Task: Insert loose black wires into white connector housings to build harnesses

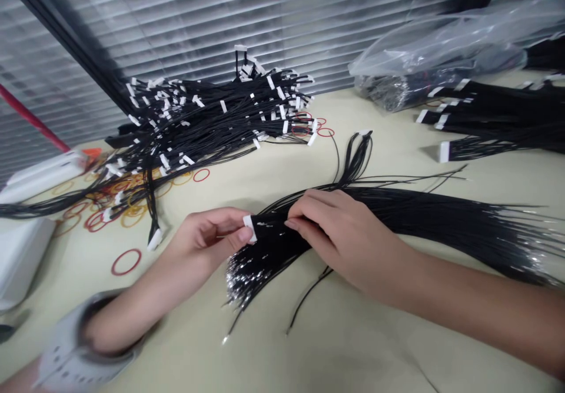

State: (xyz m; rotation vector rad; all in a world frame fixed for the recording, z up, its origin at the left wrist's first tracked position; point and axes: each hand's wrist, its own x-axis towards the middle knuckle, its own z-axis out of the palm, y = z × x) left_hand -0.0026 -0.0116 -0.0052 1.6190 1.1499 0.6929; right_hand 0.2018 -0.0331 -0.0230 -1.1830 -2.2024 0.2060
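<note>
Between thumb and fingers, my left hand (212, 237) pinches a small white connector (249, 229) above the left end of a thick bundle of black wires (424, 213). Shiny metal terminals (247, 278) tip the wires at that end. Over the middle of the bundle, my right hand (338, 228) has its thumb and fingertips closed together, pointing at the connector. What those fingertips hold is too small or hidden to name. Behind the right hand, a looped set of wires (355, 160) with a white connector at its top rises from the bundle.
A heap of black cables with white connectors (207, 116) lies at the back left, by red and yellow rubber bands (132, 205). More connector cables (507, 116) and a clear plastic bag (424, 57) lie at the right. White boxes (26, 252) stand at the left edge; blinds (220, 22) hang behind.
</note>
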